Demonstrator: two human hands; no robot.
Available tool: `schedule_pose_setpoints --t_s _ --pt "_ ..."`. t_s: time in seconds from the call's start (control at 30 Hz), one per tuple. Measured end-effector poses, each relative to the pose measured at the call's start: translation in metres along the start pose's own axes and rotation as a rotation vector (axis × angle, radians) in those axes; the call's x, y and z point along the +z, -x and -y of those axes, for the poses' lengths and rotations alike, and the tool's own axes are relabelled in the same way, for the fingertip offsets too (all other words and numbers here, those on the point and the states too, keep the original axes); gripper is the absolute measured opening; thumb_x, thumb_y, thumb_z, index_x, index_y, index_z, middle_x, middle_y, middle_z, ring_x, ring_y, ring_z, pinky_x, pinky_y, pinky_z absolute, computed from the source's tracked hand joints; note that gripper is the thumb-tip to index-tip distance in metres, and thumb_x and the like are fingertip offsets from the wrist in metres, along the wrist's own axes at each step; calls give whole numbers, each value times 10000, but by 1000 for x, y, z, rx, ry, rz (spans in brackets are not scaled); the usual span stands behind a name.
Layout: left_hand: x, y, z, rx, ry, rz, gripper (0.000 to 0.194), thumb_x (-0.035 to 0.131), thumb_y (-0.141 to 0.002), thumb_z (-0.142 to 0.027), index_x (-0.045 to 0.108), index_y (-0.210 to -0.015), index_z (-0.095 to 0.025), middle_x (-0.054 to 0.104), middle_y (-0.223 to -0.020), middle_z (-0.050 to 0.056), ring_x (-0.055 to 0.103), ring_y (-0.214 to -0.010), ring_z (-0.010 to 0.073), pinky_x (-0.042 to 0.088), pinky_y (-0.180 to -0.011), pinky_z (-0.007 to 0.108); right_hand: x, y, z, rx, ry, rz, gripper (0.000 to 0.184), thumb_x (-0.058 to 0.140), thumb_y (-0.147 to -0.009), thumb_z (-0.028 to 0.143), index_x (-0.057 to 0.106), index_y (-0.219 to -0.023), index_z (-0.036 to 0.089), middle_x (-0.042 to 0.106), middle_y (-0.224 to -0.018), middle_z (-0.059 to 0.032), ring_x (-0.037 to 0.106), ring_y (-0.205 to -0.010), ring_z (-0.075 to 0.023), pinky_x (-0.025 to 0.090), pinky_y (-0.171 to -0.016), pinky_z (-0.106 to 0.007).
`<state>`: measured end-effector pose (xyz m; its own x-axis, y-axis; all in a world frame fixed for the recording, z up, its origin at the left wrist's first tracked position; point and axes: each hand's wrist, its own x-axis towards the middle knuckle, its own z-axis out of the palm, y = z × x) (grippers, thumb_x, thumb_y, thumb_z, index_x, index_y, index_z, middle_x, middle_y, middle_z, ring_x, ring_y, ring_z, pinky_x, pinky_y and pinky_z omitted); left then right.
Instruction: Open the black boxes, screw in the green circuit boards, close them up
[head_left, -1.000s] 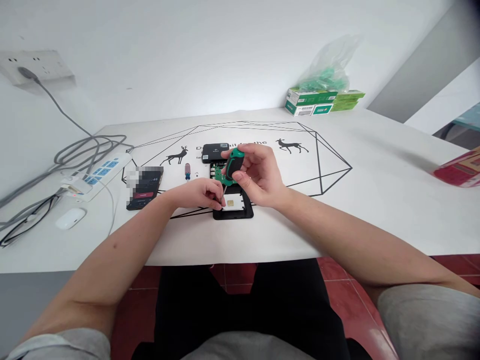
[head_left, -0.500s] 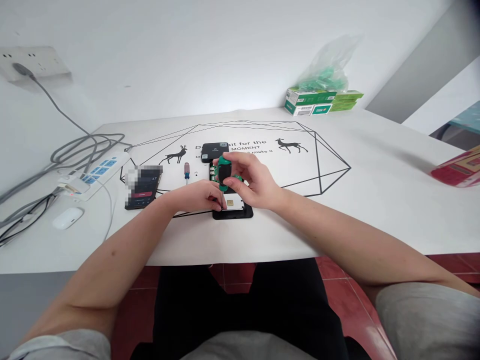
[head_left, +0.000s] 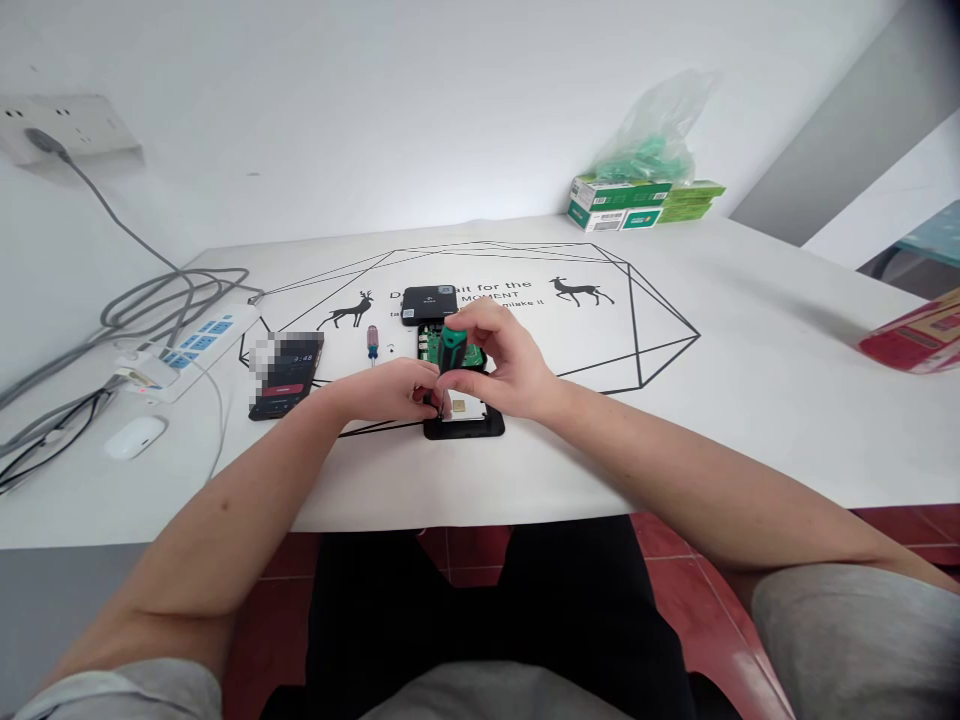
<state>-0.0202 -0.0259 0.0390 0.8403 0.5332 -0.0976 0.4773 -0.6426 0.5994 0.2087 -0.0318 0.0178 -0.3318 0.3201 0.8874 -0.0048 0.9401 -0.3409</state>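
Green-and-black screwdriver (head_left: pixel 453 351), near-upright in my right hand's (head_left: pixel 508 362) grip, over black casing's (head_left: pixel 465 431) left edge, beside my left hand (head_left: pixel 390 389), hold unclear.

A grey top (head_left: pixel 495 692) with a short, creased left sleeve (head_left: pixel 131 690) and a short, loose right sleeve (head_left: pixel 847 640) is worn with plain black trousers (head_left: pixel 375 610), while the left hand (head_left: pixel 394 390) and the right hand (head_left: pixel 510 365) are both seen bare.

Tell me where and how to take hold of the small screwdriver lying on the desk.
Take the small screwdriver by its thick red-and-blue handle, probably from above: it lies flat with the handle at the far end, while the thin shaft points nearward, toward the left hand.
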Motion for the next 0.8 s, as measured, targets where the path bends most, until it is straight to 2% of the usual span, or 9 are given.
schedule_pose_setpoints --t_s 0.13,0.2,0.27,0.33,0.43,0.5,0.57,0.7,0.8 --pt "-6 1 13 -22 -110 -230 199 569 -991 -267 757 -1021 -207 734 -1005 53 657 -904 211 550 -831 334 -1 0 5 77 -78 20 328 505 -1117 344 589 -1433 323 679 -1317 -89 688 -1015 -203 629 -796 -385" --pt "-9 0 26 -131 -308 -386 260 506 -990 -193 756 -1063 -199 734 -1094 86 663 -1040 258 551 -961 404 -2 1 8 129 -111 27 335 451 -1134 320 585 -1441 322 685 -1351 -89 704 -1001 -194 631 -849 -407" --pt "-11 0 42 -314 -533 -462 334 504 -964 -148 758 -1179 -171 723 -1202 143 634 -1173 334 520 -1058 505 -2 0 9 153 -102 10 323 469 -1131 325 586 -1431 314 706 -1245 -73 695 -945 -184 622 -844 -401" --pt "-12 0 54 -484 -629 -463 402 527 -975 -179 728 -1322 -161 701 -1313 179 583 -1271 394 515 -1075 564 -1 -1 8 144 -69 -19 292 544 -1107 356 603 -1389 305 686 -1107 -48 664 -883 -177 604 -795 -382" --pt "-10 0 63 -607 -677 -429 387 551 -978 -225 760 -1300 -178 679 -1384 183 531 -1328 431 522 -1066 598 -2 -2 5 142 -33 -52 312 688 -1035 422 617 -1313 299 617 -994 -18 609 -817 -170 578 -747 -372" --pt "-7 -1 64 -620 -688 -421 354 546 -978 -217 798 -1225 -187 687 -1375 171 531 -1318 426 528 -1056 585 -3 -2 3 151 -33 -61 329 713 -1018 442 618 -1299 301 594 -974 -13 596 -817 -172 577 -750 -376" --pt "-5 -2 63 -618 -690 -425 339 535 -987 -201 820 -1172 -194 704 -1348 159 543 -1302 412 533 -1047 561 -4 -1 2 162 -57 -61 298 655 -1050 445 621 -1309 302 612 -1021 -30 617 -875 -185 591 -775 -387" --pt "-5 -5 63 -607 -679 -449 307 545 -1017 -223 838 -1106 -211 725 -1299 151 570 -1276 399 541 -1022 536 -2 1 4 209 -149 -46 281 530 -1109 418 593 -1359 305 672 -1269 -81 672 -1045 -211 621 -881 -427" --pt "-6 -6 65 -569 -664 -469 275 569 -1020 -228 841 -1060 -223 736 -1266 148 597 -1240 384 535 -1014 523 1 1 5 215 -184 -41 271 559 -1102 383 571 -1363 314 684 -1265 -72 675 -986 -190 624 -864 -408"
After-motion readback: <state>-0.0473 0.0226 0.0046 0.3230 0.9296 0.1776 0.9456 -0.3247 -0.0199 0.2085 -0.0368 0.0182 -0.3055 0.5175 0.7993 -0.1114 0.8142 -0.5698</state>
